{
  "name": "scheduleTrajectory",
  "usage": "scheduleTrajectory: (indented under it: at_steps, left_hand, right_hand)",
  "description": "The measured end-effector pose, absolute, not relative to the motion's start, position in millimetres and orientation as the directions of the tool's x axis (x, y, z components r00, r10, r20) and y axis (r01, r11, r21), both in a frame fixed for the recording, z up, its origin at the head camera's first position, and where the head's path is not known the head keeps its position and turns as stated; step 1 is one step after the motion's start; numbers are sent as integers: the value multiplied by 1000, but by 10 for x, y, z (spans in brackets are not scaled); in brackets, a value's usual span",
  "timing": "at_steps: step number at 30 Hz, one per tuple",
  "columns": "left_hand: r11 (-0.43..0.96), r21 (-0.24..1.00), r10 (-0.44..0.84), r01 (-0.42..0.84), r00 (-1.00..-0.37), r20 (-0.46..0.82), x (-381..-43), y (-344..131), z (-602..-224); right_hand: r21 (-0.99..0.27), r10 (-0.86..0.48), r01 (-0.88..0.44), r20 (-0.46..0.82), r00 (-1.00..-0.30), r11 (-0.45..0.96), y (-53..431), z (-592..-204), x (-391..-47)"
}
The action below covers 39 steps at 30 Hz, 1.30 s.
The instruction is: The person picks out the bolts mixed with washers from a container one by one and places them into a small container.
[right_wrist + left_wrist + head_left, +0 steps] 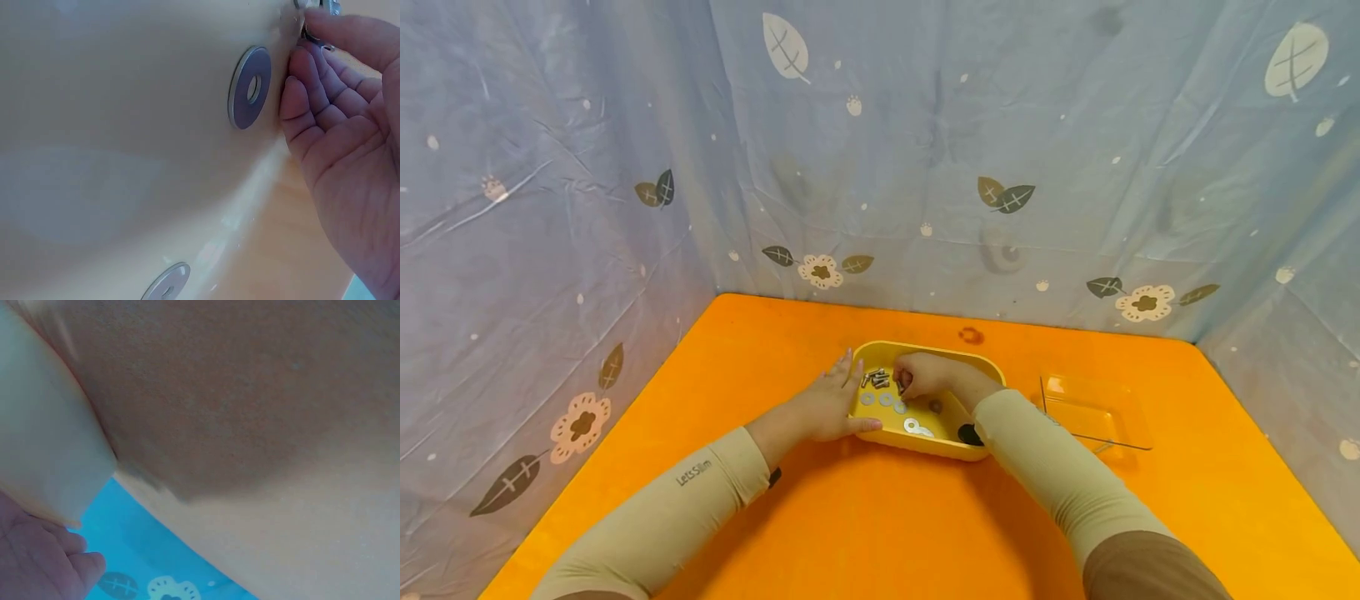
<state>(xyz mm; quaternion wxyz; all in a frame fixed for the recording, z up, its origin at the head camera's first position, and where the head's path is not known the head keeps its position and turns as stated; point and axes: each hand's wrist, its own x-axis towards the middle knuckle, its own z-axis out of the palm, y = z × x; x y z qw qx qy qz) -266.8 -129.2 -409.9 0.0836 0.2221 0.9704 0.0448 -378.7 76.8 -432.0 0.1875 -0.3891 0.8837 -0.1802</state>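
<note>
Beige sleeves (700, 492) covered both outstretched forearms (1060, 467). The left hand (827, 407), fingers spread, rested against the left end of a yellow round-cornered plastic tray (917, 446) on the orange worktop (865, 533); the right hand (928, 375) was bent inside it, fingers pinching a small metal piece (319, 42). Silvery bolt-like pieces (880, 381) and flat grey ring-shaped washers (240, 97) lay within.
</note>
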Motion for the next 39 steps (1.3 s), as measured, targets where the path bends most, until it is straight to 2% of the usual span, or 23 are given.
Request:
scheduleTrajectory:
  at_steps: [6,11,23,39]
  left_hand:
    - [903,120,428,413,-892,-143,-2666,-1284,-4111]
    - [903,129,426,410,-892,-153,-2651,-1270,-4103]
    - [900,145,431,411,-890,-149,-2648,-1268,-4127]
    - [907,138,417,398,-896,-155,-2650,-1271,-4070]
  right_hand:
    - [-444,-743,-619,-186,-644,648,763,-4343,-3788]
    - [-449,-757,-628,-202,-622,636,787,-4337,-3799]
    - [-602,-795,-564,-215,-568,566,812,-4186,-3805]
    - [-699,-767,-478,-158,-622,532,1006,-3605,-3698]
